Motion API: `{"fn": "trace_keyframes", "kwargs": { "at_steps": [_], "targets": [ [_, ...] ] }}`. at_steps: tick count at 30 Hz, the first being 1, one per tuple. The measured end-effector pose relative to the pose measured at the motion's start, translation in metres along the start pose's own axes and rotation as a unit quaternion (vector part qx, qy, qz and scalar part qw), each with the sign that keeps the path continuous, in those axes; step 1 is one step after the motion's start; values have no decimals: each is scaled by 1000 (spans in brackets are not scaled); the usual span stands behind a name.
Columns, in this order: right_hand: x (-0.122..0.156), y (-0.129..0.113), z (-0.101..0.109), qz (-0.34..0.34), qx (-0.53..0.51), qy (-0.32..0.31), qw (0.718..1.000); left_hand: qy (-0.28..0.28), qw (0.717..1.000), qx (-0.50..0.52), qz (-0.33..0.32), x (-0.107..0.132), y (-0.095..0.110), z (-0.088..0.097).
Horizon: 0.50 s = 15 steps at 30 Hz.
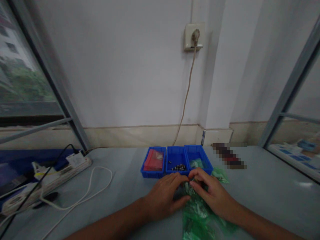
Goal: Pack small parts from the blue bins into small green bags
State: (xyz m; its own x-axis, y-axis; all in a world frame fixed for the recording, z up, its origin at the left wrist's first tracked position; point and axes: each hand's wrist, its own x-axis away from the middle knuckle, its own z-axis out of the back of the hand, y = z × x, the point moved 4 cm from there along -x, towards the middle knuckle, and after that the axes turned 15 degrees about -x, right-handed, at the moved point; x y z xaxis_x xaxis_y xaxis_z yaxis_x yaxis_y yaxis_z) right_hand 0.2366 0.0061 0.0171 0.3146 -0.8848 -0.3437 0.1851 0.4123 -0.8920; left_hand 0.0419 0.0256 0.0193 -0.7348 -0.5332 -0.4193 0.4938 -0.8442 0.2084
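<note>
Several green plastic bags [197, 213] lie in a loose pile at the front of the table. My right hand [212, 193] is closed over the top of the pile, its thumb and forefinger pinching the crinkled plastic. From the other side my left hand [167, 196] reaches in, its thumb apart from the forefinger. Both its fingertips and thumb touch the bag's edge, close to the right fingertips. Just behind the hands stands a blue bin [176, 151] with small dark metal pieces [180, 167] in it. Whether a small piece is between the fingers is hidden.
Left of that bin, another blue bin [142, 171] holds red packets [153, 161]; a third blue bin [207, 163] holds green bags [197, 163]. A small green packet [220, 175] lies beside it. A power strip [77, 171] and white cable [87, 195] occupy the left.
</note>
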Motion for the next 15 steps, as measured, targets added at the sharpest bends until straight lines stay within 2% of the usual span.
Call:
{"fn": "trace_keyframes", "kwargs": {
  "at_steps": [15],
  "targets": [
    [-2,-1,0,-9,1,-8,1000,-2,1000,-15,-8,0,0,-2]
  ]
}}
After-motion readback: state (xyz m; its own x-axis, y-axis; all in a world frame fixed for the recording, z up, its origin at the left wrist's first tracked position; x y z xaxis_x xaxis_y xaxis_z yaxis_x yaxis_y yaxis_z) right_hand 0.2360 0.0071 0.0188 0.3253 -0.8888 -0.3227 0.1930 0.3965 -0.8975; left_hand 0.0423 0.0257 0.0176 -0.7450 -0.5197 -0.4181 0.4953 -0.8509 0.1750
